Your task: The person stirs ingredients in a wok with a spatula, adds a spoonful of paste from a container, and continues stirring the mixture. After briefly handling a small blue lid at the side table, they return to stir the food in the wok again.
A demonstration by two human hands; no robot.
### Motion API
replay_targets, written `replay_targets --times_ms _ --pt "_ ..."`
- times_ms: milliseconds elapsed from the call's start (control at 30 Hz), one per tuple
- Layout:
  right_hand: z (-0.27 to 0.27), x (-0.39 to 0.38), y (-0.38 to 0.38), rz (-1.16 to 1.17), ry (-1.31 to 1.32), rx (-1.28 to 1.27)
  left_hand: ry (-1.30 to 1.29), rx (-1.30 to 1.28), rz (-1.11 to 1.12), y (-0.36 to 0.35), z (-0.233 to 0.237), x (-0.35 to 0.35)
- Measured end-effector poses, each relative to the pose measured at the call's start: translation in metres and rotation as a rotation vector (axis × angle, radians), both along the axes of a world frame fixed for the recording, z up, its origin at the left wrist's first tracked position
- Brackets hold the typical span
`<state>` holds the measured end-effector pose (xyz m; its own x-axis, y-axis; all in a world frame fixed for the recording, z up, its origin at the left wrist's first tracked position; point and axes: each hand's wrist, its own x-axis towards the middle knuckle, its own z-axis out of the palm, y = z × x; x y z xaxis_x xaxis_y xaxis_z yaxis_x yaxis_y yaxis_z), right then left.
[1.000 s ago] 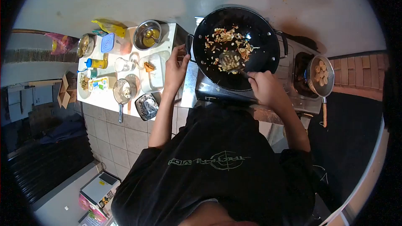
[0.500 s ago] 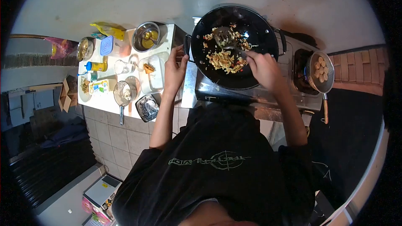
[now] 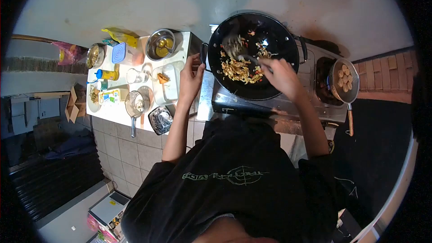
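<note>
A large black wok [image 3: 274, 40] sits on a steel gas stove [image 3: 270, 103], with chopped, fried food [image 3: 240, 69] heaped in its near left part. My right hand [image 3: 282, 75] grips the handle of a metal spatula [image 3: 234, 47], whose blade is in the food at the wok's left side. My left hand [image 3: 191, 78] holds the wok's left side handle [image 3: 203, 56] at the rim.
A small pan [image 3: 343, 81] of round pieces stands on the right burner, its wooden handle pointing toward me. The white counter [image 3: 114, 108] left of the stove holds a steel bowl [image 3: 160, 44], a blue lid [image 3: 118, 52], a glass [image 3: 133, 75], a yellow bottle [image 3: 106, 74], plates and a ladle.
My right hand has swept the spatula from the wok's middle up to its far left side, gathering the food into a heap. My left hand has stayed on the wok handle.
</note>
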<state>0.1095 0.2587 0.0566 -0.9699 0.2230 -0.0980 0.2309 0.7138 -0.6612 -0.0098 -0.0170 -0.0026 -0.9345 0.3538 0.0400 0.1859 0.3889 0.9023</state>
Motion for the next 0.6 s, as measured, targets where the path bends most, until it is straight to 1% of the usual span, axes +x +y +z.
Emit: replay_targets --times_ms 67,100,167,200,267,300,367,400,467,500,567,600 --pt "0.006 0.014 0.0 0.14 0.001 0.131 -0.026 0.012 0.001 0.0 0.001 -0.001" --pt "0.013 0.014 0.0 0.147 0.002 0.132 -0.024 0.013 0.008 0.0 0.0 -0.001" --pt "0.028 0.014 0.0 0.167 -0.169 0.154 -0.014 0.019 0.017 0.001 -0.002 0.001" --pt "0.027 0.011 -0.002 0.169 -0.171 0.153 -0.016 0.018 0.018 0.001 -0.001 0.001" --pt "0.023 0.0 -0.007 0.144 0.047 0.117 -0.009 0.025 0.018 0.002 0.001 0.002" --pt "0.022 -0.002 -0.004 0.14 0.047 0.115 -0.01 0.023 0.015 0.002 0.002 0.003" --pt "0.022 -0.006 0.002 0.2 -0.062 0.012 -0.038 -0.017 0.012 0.0 0.005 0.002" --pt "0.022 -0.005 0.01 0.204 -0.059 0.013 -0.036 -0.016 0.015 0.0 0.004 0.001" --pt "0.022 0.001 0.031 0.317 -0.04 0.099 -0.024 0.012 0.003 -0.002 0.0 0.002" --pt "0.026 0.001 0.036 0.319 -0.04 0.1 -0.024 0.014 0.005 -0.002 0.001 0.002" --pt "0.034 -0.003 0.045 0.164 0.129 0.076 -0.02 0.002 0.005 -0.001 0.003 0.002" --pt "0.035 -0.007 0.046 0.119 0.1 0.167 -0.018 0.003 0.001 0.0 0.004 0.002"
